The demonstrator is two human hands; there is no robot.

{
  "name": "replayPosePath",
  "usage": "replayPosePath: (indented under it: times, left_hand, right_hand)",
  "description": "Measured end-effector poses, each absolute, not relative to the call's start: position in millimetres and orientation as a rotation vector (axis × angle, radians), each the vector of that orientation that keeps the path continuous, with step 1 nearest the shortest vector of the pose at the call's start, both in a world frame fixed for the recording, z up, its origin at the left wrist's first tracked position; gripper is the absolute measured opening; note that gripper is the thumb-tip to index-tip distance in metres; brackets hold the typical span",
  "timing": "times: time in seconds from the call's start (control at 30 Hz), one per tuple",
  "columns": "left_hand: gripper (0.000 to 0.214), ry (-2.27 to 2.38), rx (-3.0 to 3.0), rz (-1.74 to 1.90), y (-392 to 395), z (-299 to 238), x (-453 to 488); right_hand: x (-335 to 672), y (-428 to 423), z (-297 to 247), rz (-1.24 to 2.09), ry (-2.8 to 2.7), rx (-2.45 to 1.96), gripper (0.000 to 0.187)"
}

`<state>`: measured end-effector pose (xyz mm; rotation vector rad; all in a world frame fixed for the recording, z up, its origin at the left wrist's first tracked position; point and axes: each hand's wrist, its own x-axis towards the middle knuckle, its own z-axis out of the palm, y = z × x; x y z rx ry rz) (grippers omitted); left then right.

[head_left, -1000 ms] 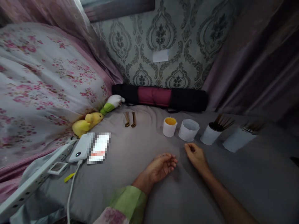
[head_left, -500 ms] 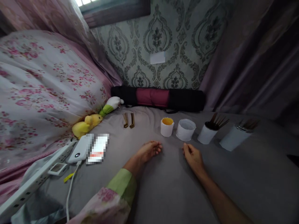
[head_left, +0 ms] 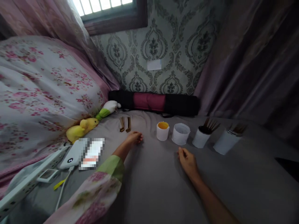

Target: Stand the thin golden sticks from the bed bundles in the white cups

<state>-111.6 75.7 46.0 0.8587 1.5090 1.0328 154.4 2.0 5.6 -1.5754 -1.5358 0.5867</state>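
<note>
Unclenched left hand held near brown bundle toward far edge of bed; right hand curled near white tub, grip unclear

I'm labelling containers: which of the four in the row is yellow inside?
The leftmost container: its inside is yellow. The second container looks grey inside, while the third and fourth have thin sticks poking out.

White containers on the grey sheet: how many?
4, in one row, left to right: yellow-lined container, wide container, stick-holding container, far-right container, also holding sticks.
</note>
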Motion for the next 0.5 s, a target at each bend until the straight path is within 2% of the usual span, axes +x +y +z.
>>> replayPosePath:
  times: [0.5]
  left_hand:
    - [0.007,1.904,1.032,0.967,99.8,45.5,-150.9]
  right_hand:
    - [155.6,2.0,3.5,0.587,-1.526,-1.572,0.046]
